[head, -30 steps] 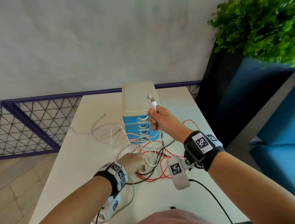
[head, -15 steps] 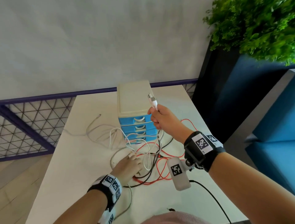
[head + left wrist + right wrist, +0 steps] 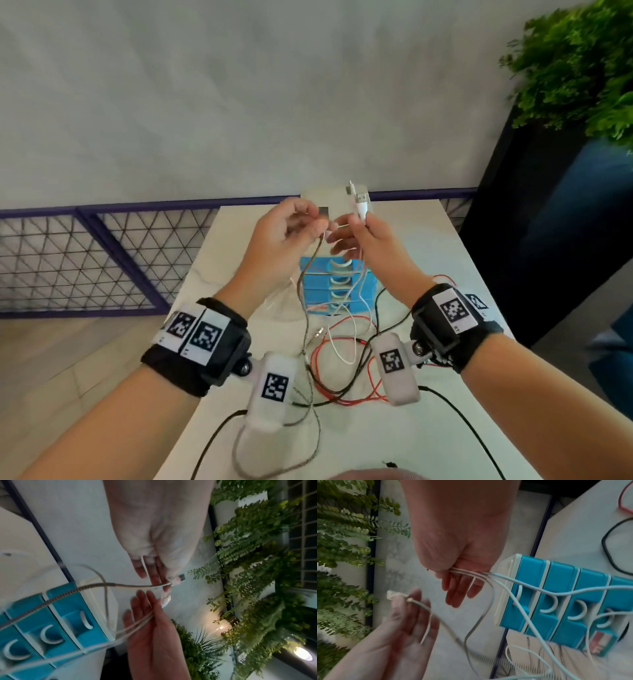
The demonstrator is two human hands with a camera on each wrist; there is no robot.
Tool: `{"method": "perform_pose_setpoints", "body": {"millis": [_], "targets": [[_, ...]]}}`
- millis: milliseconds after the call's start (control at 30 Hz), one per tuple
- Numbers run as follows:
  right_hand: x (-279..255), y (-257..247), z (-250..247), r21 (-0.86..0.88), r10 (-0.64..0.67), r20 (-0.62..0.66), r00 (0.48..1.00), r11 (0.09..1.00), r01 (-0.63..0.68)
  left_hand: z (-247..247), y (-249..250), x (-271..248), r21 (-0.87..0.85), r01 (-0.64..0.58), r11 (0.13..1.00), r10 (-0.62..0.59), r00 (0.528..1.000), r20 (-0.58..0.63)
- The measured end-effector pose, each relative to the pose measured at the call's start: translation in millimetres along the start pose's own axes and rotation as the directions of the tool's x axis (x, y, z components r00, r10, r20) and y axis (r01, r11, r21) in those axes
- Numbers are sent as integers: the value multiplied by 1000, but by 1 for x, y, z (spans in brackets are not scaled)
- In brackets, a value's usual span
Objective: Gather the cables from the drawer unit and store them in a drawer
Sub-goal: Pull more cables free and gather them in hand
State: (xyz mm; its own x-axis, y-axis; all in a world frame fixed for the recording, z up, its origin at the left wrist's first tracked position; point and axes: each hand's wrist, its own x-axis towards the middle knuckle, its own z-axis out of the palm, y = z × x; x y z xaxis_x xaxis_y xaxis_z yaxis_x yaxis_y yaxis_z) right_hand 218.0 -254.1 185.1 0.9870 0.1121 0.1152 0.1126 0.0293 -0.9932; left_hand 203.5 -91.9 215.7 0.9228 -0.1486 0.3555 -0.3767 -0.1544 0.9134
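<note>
A cream drawer unit [image 3: 337, 284] with blue drawers stands on the white table [image 3: 428, 246], and both hands are raised in front of it. My left hand [image 3: 317, 222] pinches the metal plug of a braided grey cable [image 3: 301, 284], which trails down to the table. My right hand [image 3: 356, 226] grips several white cables [image 3: 359, 205], their plugs sticking up above the thumb. The left wrist view has the plug [image 3: 181, 577] at my left fingertips. In the right wrist view the white cables [image 3: 471, 573] run from my right hand across the drawers [image 3: 556, 601].
Red cable [image 3: 342, 342] and black cable [image 3: 359, 377] lie tangled on the table in front of the unit. A purple mesh railing [image 3: 102, 257] runs along the left. At the right stands a dark planter [image 3: 548, 222] with a green plant [image 3: 582, 68].
My left hand has lifted off the cable pile on the table and risen to the right hand, bringing the braided cable's plug. The right hand has stayed raised with its white cables.
</note>
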Motion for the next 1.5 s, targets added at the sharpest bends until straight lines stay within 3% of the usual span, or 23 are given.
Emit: {"method": "perform_pose_setpoints", "body": {"millis": [133, 300, 367, 433, 533, 600, 700, 767, 1033, 1167, 1267, 1333, 1433, 1500], "targets": [[-11, -2, 20, 199, 17, 100, 995, 979, -36, 6, -10, 9, 41, 82, 996, -81, 996, -34], [-20, -2, 29, 230, 60, 129, 990, 969, -89, 17, -16, 0, -59, 180, 982, -181, 983, -17], [-19, -1, 30, 136, 64, 41, 997, 988, -69, 25, -20, -6, -84, 299, 951, -294, 954, 64], [-16, 1, 28, 32, 70, -51, 996, 997, -68, 29, -30, -12, -32, 376, 926, -361, 906, 221], [-12, 1, 21, 217, 108, -53, 993, 972, -94, 28, -44, -27, 186, 324, 928, -374, 815, 443], [-8, -3, 12, 340, 98, -73, 993, 938, -68, 27, -52, -39, 240, 292, 926, -378, 756, 535], [-2, -8, -2, 357, 119, -157, 980, 933, -56, 24, -66, -48, 175, 355, 918, -395, 787, 474], [0, -11, -10, 274, 79, -208, 975, 961, -20, 17, -75, -46, 215, 342, 915, -402, 816, 415], [10, -23, -43, -143, -175, -431, 885, 982, 124, -30, -120, -50, 480, 301, 824, -489, 805, 335], [10, -21, -56, -280, -258, -494, 830, 951, 129, -58, -133, -51, 691, 231, 685, -549, 788, 280], [5, -20, -65, -400, -314, -492, 812, 910, 110, -73, -133, -52, 781, 173, 600, -534, 813, 231], [1, -17, -66, -483, -331, -468, 820, 873, 77, -78, -133, -48, 874, 141, 466, -551, 819, 162], [-2, -12, -67, -564, -316, -433, 845, 826, 20, -82, -131, -44, 975, 108, 195, -651, 758, 46], [-4, -11, -68, -600, -283, -395, 874, 800, -12, -80, -129, -43, 983, 100, 155, -685, 728, 34]]}}
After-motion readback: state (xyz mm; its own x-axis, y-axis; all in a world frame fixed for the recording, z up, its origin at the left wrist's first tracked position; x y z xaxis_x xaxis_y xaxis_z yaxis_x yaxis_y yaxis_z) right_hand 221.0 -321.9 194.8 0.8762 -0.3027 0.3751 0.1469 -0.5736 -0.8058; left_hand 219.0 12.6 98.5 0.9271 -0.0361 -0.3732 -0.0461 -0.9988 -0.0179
